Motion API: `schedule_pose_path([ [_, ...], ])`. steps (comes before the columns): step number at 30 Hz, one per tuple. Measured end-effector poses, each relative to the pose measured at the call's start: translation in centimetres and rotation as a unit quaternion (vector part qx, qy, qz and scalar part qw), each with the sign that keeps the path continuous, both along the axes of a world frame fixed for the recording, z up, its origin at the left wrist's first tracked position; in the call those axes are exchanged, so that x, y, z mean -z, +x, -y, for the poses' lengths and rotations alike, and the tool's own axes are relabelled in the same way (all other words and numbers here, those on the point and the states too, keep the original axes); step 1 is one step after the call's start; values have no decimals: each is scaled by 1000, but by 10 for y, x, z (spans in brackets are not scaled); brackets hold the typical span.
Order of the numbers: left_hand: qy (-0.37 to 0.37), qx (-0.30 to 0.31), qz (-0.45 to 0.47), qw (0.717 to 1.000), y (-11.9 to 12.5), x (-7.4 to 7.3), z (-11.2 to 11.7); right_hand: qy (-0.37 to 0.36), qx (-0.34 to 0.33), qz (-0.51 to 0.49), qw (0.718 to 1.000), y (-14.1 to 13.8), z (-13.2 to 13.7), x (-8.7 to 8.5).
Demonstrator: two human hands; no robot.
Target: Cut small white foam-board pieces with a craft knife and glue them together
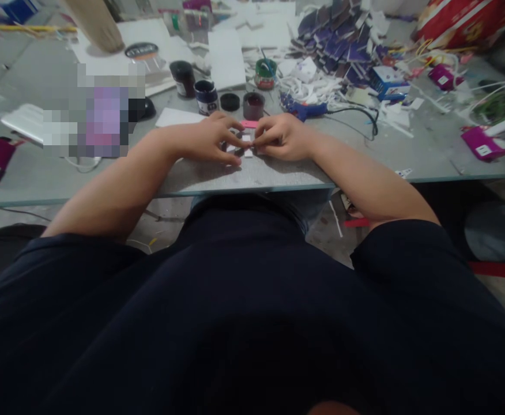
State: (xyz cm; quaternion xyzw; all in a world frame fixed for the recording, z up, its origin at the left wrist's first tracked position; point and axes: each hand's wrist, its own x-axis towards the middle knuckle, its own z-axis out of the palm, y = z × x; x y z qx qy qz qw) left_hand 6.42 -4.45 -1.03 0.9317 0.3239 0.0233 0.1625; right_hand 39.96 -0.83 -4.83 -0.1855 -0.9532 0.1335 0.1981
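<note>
1. Near the front edge of the surface [218,178], two bare hands meet: one left hand [218,138] and one right hand [282,135].
2. Between their fingertips, on the surface, lies a small white piece [248,153]. White shows both above and below the fingertips; whether this is one piece or two cannot be told.
3. The left hand's fingers are spread, thumb apart from forefinger, with the forefinger's tip reaching the white; they clasp nothing that shows.
4. The right hand's thumb and forefinger are drawn close together beside the white; whether they grip something tiny cannot be told.
5. One pink strip [249,124] lies just beyond the fingertips.
6. Four jars stand behind the hands: a black jar [182,79], a blue jar [206,97], a dark red jar [253,105] and a green jar [265,74]. One black lid [230,102] lies between the blue and dark red ones.
7. One blue glue gun [306,109], with its cord, lies beyond the right hand.
8. Three magenta boxes [486,144] are in view, one at far left and two at right.
9. One heap of purple pieces [339,40], too many to count, lies at the back.
</note>
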Motion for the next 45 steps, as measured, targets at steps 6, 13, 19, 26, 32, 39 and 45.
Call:
schedule_pose_path([
  [6,2,-2,6,1000,-2,3,-3,-13,42,39,998,-2,5,-5],
  [13,0,4,8,1000,-3,5,-4,-28,45,41,998,-3,9,-8],
  [19,-2,1,12,1000,-4,4,-4,-58,60,40,996,-7,18,-14],
  [26,4,4,24,1000,-5,7,-6,-74,60,37,995,-10,19,-17],
  [32,2,0,26,1000,-4,8,-7,-83,84,10,993,-3,12,-17],
  [39,4,7,35,999,-4,10,-10,-72,65,24,995,-3,6,-10],
  [45,-13,16,11,1000,-3,2,-3,-66,68,26,995,-4,7,-7],
])
